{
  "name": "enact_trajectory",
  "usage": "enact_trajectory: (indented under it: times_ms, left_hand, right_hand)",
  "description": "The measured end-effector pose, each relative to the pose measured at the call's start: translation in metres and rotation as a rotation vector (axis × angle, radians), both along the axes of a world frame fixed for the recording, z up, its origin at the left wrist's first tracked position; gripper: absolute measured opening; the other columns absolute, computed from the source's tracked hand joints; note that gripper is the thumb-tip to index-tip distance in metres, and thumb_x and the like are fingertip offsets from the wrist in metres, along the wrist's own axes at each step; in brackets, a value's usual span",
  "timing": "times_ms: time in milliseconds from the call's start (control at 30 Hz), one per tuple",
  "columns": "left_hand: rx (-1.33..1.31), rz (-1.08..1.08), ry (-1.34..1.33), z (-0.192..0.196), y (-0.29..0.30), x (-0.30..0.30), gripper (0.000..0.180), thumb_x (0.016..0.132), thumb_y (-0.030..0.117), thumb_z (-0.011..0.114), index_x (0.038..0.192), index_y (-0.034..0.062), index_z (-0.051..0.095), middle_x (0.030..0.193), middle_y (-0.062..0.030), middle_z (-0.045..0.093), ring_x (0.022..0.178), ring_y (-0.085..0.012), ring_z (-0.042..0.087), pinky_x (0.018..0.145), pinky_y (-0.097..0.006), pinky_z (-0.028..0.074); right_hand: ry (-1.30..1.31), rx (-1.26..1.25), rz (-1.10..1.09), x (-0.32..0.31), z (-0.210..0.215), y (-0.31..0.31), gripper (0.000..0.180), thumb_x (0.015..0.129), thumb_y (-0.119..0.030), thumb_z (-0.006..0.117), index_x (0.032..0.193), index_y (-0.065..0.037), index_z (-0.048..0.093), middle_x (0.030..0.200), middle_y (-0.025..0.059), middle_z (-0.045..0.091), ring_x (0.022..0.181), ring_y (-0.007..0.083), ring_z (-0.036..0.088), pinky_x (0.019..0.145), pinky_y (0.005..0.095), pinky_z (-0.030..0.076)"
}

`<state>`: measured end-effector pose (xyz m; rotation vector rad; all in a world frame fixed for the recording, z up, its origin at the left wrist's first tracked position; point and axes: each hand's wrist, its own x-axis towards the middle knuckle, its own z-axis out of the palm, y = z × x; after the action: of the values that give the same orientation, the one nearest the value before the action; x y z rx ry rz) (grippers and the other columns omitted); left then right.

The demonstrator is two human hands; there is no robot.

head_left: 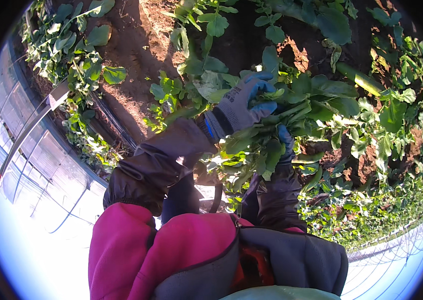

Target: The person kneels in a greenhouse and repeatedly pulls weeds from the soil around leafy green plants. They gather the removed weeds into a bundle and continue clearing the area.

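A bunch of leafy greens (296, 107), with pale green stems and broad lobed leaves, lies across both of my hands in front of my body. My left hand (239, 105), in a grey glove with blue fingertips, comes over it from the left; its fingers and thumb are bent around some of the leaves. Below the stems is my right hand (285, 142), in a blue-palmed glove, closed against the bunch from the near right side. Leaves hide most of its fingers. Dark waterproof sleeve covers (164, 157) wrap both forearms.
Leafy plants (391, 115) grow thickly to the right and at the far side. Bare brown soil (136, 65) shows at the upper left. A long green cylindrical thing (359, 79) lies among the leaves. A curved metal hoop (16, 145) stands at the left beside pale sheeting.
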<state>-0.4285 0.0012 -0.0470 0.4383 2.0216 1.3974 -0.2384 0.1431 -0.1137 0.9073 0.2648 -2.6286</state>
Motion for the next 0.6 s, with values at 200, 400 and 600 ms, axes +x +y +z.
enact_trajectory:
  times_ms: [200, 400, 600]
  left_hand:
    - [-0.315, -0.375, -0.085, 0.065, 0.003, 0.055, 0.111, 0.055, 0.046, 0.078, 0.142, 0.0079, 0.019, 0.133, -0.0208, 0.039, 0.119, -0.0367, 0.044, 0.099, -0.044, 0.035]
    - [-0.222, -0.220, -0.320, 0.082, -0.032, 0.058, 0.107, 0.055, 0.037, 0.078, 0.140, 0.0049, 0.021, 0.124, -0.0218, 0.048, 0.115, -0.0364, 0.048, 0.097, -0.043, 0.038]
    - [0.100, 0.061, -0.224, 0.087, -0.088, 0.034, 0.107, 0.049, 0.026, 0.084, 0.137, 0.0045, 0.027, 0.118, -0.0187, 0.056, 0.107, -0.0305, 0.057, 0.092, -0.036, 0.045]
  right_hand:
    - [-0.183, 0.142, -0.126, -0.010, 0.111, -0.025, 0.052, 0.093, -0.032, 0.047, 0.136, -0.006, 0.033, 0.138, 0.0151, 0.038, 0.120, 0.0286, 0.046, 0.100, 0.0450, 0.039]
    - [-0.040, 0.473, 0.510, -0.014, 0.154, -0.034, 0.052, 0.082, -0.015, 0.062, 0.130, -0.005, 0.043, 0.125, 0.0082, 0.050, 0.111, 0.0212, 0.052, 0.093, 0.0360, 0.045]
    - [0.163, 0.399, 0.666, -0.064, 0.166, -0.062, 0.058, 0.081, -0.018, 0.062, 0.132, -0.004, 0.040, 0.127, 0.0115, 0.050, 0.115, 0.0229, 0.050, 0.097, 0.0375, 0.041]
